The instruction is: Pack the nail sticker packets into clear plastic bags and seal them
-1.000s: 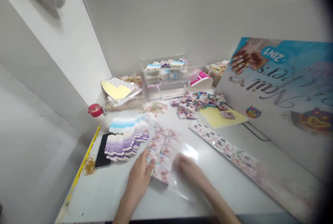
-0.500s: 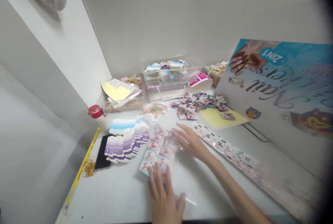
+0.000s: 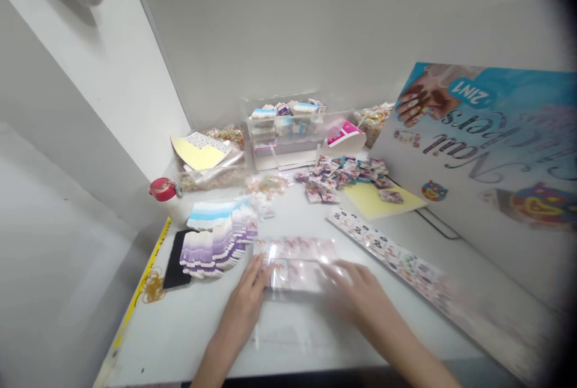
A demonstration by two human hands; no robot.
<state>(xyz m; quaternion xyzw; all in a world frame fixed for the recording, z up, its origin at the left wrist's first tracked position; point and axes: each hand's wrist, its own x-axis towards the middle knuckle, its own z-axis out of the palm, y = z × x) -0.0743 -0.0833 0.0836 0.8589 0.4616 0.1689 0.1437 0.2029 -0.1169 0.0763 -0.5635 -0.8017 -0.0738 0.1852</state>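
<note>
A block of small printed cards (image 3: 295,272) lies crosswise on the white table (image 3: 189,340), wrapped in a clear plastic sheet (image 3: 288,322). My left hand (image 3: 241,295) presses its fingers against the block's left end, on the plastic. My right hand (image 3: 354,289) lies at the right end, its fingers over the plastic and blurred by motion. Part of the block's right end is hidden under those fingers. The plastic sheet spreads out beneath and in front of the block.
Left of my hands stand fanned purple-and-blue cards (image 3: 219,242), beside a black phone (image 3: 175,259) and rubber bands (image 3: 153,287). A long printed strip (image 3: 383,250) lies to the right. Behind are a heap of small packets (image 3: 338,181), a clear drawer box (image 3: 283,136) and a tilted poster board (image 3: 487,136).
The cards, earlier spread in a lengthwise grid, now form a crosswise block under the plastic. My right hand has moved down to the block's right end, and my left hand has moved up to its left end.
</note>
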